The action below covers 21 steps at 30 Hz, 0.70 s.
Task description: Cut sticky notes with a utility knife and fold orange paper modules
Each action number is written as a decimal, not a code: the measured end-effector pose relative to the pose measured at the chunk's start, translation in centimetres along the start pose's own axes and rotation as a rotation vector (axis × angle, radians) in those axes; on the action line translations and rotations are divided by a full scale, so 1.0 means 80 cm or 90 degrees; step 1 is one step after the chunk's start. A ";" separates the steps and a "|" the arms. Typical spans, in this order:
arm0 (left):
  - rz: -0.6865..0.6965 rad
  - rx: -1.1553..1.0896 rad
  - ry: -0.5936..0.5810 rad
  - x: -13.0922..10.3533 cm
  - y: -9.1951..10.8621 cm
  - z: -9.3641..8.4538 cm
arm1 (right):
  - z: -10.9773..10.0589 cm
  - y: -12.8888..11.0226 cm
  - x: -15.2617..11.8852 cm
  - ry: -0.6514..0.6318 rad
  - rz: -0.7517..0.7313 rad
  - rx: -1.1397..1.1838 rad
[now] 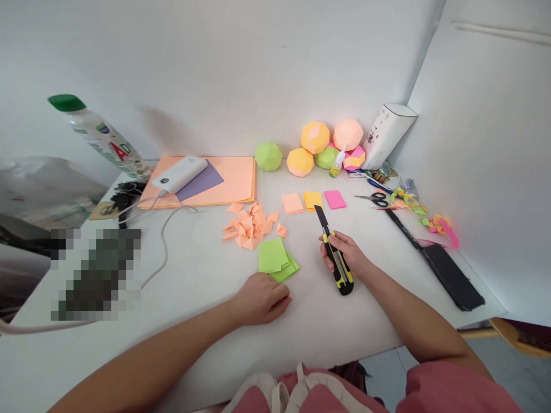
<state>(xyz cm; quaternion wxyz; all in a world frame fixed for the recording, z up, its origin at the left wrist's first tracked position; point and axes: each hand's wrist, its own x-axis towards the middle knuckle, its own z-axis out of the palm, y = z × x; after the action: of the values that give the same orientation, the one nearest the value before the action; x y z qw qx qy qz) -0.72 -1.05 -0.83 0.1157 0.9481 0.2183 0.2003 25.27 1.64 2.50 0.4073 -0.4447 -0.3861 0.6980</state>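
While pixelation masks an object (97, 275) at the left of the white tabletop (202, 350) and the lower edge crops the person's pink clothing (451, 390), the right hand (345, 252) wraps a firm grip around a black-and-yellow utility knife (340, 266), blade bared toward yellow paper squares (312, 201). The left hand (260, 299), loosely curled, rests beside green sheets (272, 257); with fingertips partly hidden, whether its grip holds anything cannot be told. Folded peach pieces (247, 226) overlap beyond.
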 end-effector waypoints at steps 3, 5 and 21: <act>0.000 0.001 -0.002 0.000 0.000 -0.001 | 0.002 -0.001 -0.001 -0.003 -0.005 -0.001; 0.000 0.001 -0.001 0.000 0.000 -0.001 | 0.003 -0.002 -0.001 -0.007 -0.007 0.001; -0.002 -0.006 0.001 -0.001 -0.001 0.002 | -0.004 0.006 0.003 -0.012 -0.007 0.015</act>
<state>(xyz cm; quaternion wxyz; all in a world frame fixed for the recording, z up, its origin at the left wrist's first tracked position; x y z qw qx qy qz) -0.75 -1.05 -1.01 0.1203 0.9470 0.2188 0.2019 25.40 1.75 1.86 0.4124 -0.4309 -0.3841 0.7047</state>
